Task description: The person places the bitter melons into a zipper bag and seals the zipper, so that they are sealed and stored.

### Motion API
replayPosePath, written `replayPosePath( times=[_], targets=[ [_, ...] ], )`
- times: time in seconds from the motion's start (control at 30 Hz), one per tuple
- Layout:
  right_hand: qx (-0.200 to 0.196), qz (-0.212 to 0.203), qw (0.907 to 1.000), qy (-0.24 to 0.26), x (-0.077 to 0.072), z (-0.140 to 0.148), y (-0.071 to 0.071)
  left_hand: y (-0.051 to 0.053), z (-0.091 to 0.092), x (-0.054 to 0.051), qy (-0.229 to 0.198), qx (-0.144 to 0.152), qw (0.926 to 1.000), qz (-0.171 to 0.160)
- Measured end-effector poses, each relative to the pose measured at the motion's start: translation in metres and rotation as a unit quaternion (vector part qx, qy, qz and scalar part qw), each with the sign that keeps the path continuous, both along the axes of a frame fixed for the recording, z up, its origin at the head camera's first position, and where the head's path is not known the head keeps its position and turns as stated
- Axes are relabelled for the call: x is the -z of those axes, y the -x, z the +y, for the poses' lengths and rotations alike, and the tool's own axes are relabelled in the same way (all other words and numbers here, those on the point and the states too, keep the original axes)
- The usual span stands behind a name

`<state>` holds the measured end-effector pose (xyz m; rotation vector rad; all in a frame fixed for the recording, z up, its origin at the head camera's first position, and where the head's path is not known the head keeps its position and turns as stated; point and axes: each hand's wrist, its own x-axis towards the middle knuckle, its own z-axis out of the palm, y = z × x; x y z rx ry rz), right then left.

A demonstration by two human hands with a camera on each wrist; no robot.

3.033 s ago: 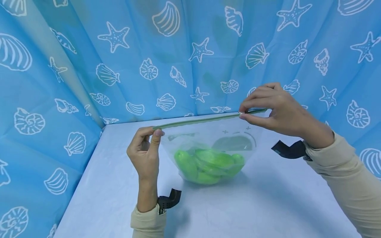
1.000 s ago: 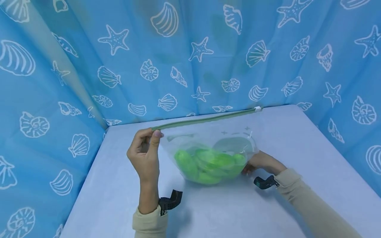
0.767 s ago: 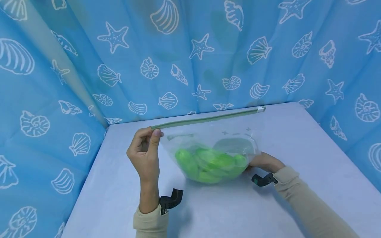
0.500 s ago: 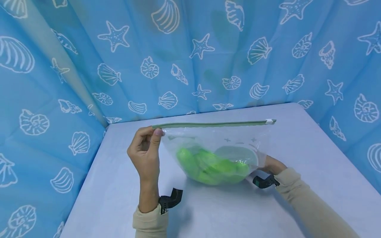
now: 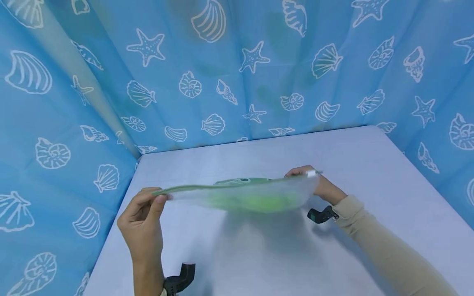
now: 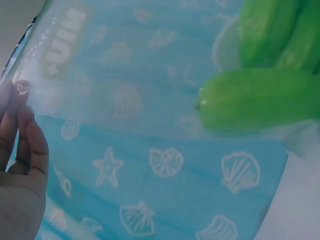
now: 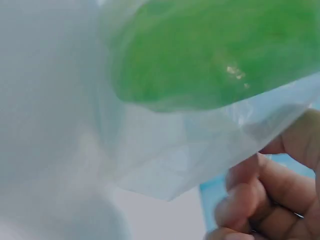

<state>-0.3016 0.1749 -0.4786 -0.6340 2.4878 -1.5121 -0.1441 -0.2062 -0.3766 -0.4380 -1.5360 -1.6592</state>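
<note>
A translucent zip bag point(image 5: 196, 198) with a green zip strip point(image 5: 226, 186) and a white slider point(image 5: 312, 173) hangs tilted above the table, blurred, its shadow below. Inside lie several light green, cucumber-like vegetables point(image 5: 264, 202); in the left wrist view one such vegetable point(image 6: 260, 100) shows a rounded end with a small tip. My left hand point(image 5: 143, 224) pinches the strip's left end between thumb and fingers. At the bag's right side, my right hand point(image 5: 327, 190) is partly hidden behind it; the right wrist view shows this hand point(image 7: 280, 190) pinching the bag's edge.
A white table point(image 5: 259, 259) spreads beneath the bag. Blue curtains point(image 5: 222, 82) with white shell and starfish prints stand behind and at both sides. A black wrist mount point(image 5: 181, 279) sits on the left wrist, another mount point(image 5: 321, 214) on the right.
My right hand has left the slider and gone to the bag's lower right side. The bag has risen and tilted, its strip now lower and nearer. My left hand has moved left and down.
</note>
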Motion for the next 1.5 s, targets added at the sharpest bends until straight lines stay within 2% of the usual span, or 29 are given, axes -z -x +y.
replayPosePath(
  times=[0.1,0.17,0.27,0.4,0.5,0.57,0.67,0.7,0.83,0.9,0.93,1.07,1.17,1.23,1.3,1.33,1.4,1.5],
  targets=[
    [0.0,0.04,0.9984,-0.04,-0.013,-0.01,0.016,-0.013,-0.007,0.014,0.0,-0.009,0.9999,-0.007],
    [0.024,0.075,0.994,-0.076,-0.019,-0.015,0.024,-0.019,-0.009,0.027,0.008,-0.014,0.9997,-0.016],
    [0.054,0.105,0.989,-0.088,-0.022,-0.018,0.032,-0.026,-0.01,0.051,0.032,-0.008,0.9988,-0.035],
    [0.079,0.123,0.9857,-0.084,-0.021,-0.017,0.039,-0.031,-0.014,0.076,0.091,0.018,0.9941,-0.056],
    [0.088,0.144,0.9824,-0.081,-0.02,-0.017,0.043,-0.036,-0.02,0.088,0.159,0.02,0.9835,-0.084],
    [0.09,0.158,0.9805,-0.075,-0.019,-0.018,0.044,-0.042,-0.023,0.094,0.203,0.013,0.9736,-0.103],
    [0.09,0.185,0.9764,-0.066,-0.018,-0.02,0.046,-0.052,-0.026,0.1,0.259,0.001,0.9602,-0.105],
    [0.089,0.199,0.9742,-0.059,-0.017,-0.022,0.047,-0.055,-0.027,0.1,0.272,-0.002,0.9573,-0.099],
    [0.088,0.257,0.9615,-0.044,-0.012,-0.032,0.053,-0.066,-0.022,0.085,0.305,-0.009,0.9508,-0.052],
    [0.088,0.271,0.9578,-0.039,-0.008,-0.036,0.057,-0.067,-0.021,0.087,0.318,-0.015,0.9474,-0.036],
    [0.088,0.271,0.9577,-0.041,-0.007,-0.038,0.059,-0.067,-0.022,0.089,0.326,-0.021,0.9446,-0.034],
    [0.085,0.26,0.9596,-0.067,-0.005,-0.037,0.066,-0.06,-0.027,0.117,0.356,-0.045,0.9319,-0.054],
    [0.086,0.254,0.9584,-0.097,-0.003,-0.033,0.071,-0.054,-0.025,0.126,0.395,-0.054,0.9124,-0.091],
    [0.088,0.248,0.9583,-0.112,-0.002,-0.031,0.073,-0.049,-0.022,0.127,0.437,-0.061,0.8905,-0.112],
    [0.089,0.231,0.9618,-0.117,-0.002,-0.028,0.074,-0.046,-0.019,0.128,0.476,-0.061,0.8679,-0.129],
    [0.088,0.22,0.9645,-0.117,-0.002,-0.026,0.072,-0.044,-0.018,0.128,0.49,-0.058,0.8592,-0.135],
    [0.084,0.197,0.97,-0.114,-0.002,-0.022,0.069,-0.042,-0.017,0.128,0.508,-0.049,0.8471,-0.148],
    [0.079,0.168,0.9765,-0.109,-0.003,-0.014,0.061,-0.043,-0.018,0.129,0.516,-0.023,0.837,-0.182]
  ],
)
